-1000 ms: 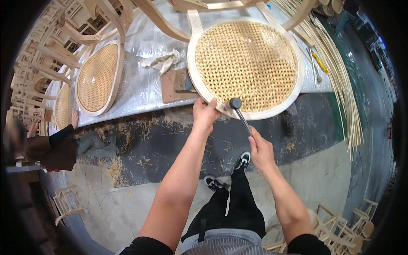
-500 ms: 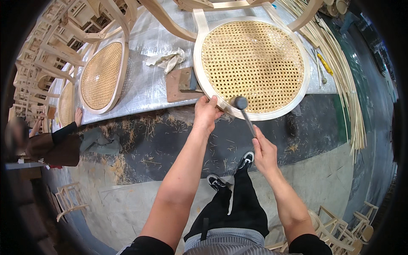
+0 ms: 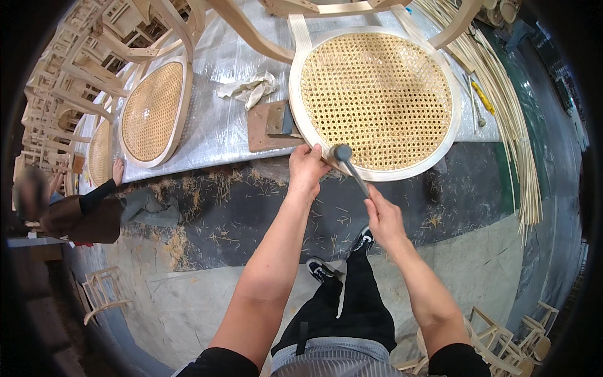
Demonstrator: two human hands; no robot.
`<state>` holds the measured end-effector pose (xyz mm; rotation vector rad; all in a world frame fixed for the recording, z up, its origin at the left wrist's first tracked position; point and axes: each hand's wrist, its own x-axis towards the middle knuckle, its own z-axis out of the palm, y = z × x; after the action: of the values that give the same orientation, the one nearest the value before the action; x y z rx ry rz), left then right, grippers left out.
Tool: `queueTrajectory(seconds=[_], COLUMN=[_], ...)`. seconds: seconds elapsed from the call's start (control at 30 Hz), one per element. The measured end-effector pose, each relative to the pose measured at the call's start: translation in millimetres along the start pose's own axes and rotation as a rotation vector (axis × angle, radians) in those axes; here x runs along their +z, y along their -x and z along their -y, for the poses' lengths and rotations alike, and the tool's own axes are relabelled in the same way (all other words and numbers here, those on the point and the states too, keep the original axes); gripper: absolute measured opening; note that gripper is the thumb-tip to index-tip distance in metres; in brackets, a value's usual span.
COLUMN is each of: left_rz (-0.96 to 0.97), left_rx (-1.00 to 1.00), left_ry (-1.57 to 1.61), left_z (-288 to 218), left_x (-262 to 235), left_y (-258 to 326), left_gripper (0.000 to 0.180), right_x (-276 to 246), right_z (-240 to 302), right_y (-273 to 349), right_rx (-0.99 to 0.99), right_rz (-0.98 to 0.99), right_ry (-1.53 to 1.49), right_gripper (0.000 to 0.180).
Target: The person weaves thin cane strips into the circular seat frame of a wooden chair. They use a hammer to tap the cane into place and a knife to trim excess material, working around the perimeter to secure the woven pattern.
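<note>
A pale wooden chair with a round woven-cane back (image 3: pixel 377 100) lies on the bench, its rim reaching over the front edge. My left hand (image 3: pixel 307 169) is closed around the near left part of that wooden rim, fingers on top. My right hand (image 3: pixel 384 217) grips the handle of a hammer (image 3: pixel 342 152). The dark round hammer head is over the near rim, just right of my left fingers; I cannot tell whether it touches the wood. Left of the rim, a brown board (image 3: pixel 259 129) with a dark metal-faced block (image 3: pixel 281 119) rests on the bench.
Plastic wrap covers the bench (image 3: pixel 220 135), where a crumpled white cloth (image 3: pixel 251 88) lies. Long cane strips (image 3: pixel 512 119) and a yellow-handled tool (image 3: pixel 482 97) are at right. More cane-backed chairs (image 3: pixel 154 116) and a co-worker (image 3: pixel 81 213) are at left. Shavings litter the floor.
The hammer head has shifted left along the rim, nearer my left fingers. My right hand has moved slightly left and up with it, while my left hand keeps its hold.
</note>
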<state>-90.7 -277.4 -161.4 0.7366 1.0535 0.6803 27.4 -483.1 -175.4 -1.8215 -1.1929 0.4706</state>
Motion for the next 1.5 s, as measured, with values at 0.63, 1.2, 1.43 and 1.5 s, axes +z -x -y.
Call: queueTrajectory(seconds=[0.63,1.2,1.43,1.5], left_rz=[0.127,0.066,0.015,0.033], left_rx=[-0.017,-0.013,-0.016,0.014], left_ry=[-0.025,-0.038,0.008,0.067], left_z=[58.8,57.7,60.8,58.7], left_x=[9.3,9.8,7.6,9.1], left_y=[10.1,16.2,18.7,15.8], left_gripper=[0.047,0.047,0.04,0.04], right_x=[4.0,8.6,8.0,13.7], right_z=[23.9,46.5,61.2,64.8], right_y=[-27.9,-73.9,-94.0,-90.9], right_rx=[-0.07,-0.199,-0.054,-0.206], right_rz=[0.024,-0.061,0.112,-0.073], right_ry=[-0.027,-0.093,-0.056,-0.186], right_gripper=[0.04,0.04,0.039,0.038])
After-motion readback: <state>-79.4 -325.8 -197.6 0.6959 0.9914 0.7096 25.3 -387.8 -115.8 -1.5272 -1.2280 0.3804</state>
